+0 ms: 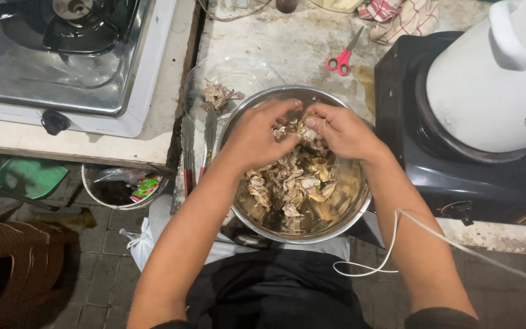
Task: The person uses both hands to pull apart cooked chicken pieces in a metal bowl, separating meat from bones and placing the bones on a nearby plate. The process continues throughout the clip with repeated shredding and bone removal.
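Both hands are working over the steel bowl (336, 228), which is sitting at the near edge of the table (299, 45), right in front of the person. The left hand (257, 137) and right hand (342, 129) are curled in, fingertips pinching the same chunk of cooked meat (293, 176) at the top of the pile, so neither is open. Looks to me like the shredding step is underway: pulling meat apart by hand. A good heap is sitting shredded in the bowl, so I'd guess it's well along. Next move probably calls for tugging that piece apart and dropping the bits back. A glass bowl (238, 76) just behind is holding a few scraps (219, 95), with tongs (189, 152) beside it and red scissors (343, 55) further back.
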